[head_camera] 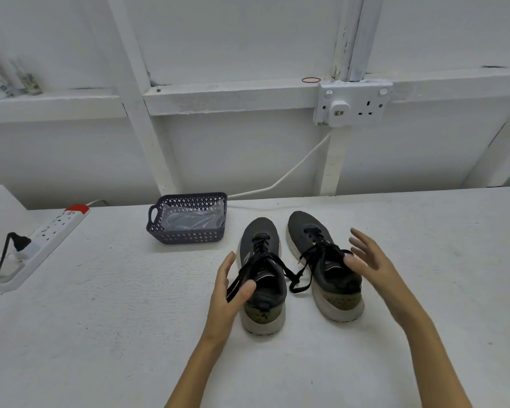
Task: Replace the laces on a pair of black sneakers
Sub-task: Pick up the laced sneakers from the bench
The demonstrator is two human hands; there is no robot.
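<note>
Two empty, spread hands: your left hand (228, 290) beside the lower-centre sneaker (270, 234), right hand (368, 260) hovering. Steady the heel, unthread its lace (248, 274) top-down.

two black sneakers on the table, both hands hovering

left hand (228, 293) by the left sneaker (262, 272), right hand (368, 260) by the right sneaker (324, 263), fingers loose, black laces (295, 275) untied. basket (187, 217) behind.
</note>
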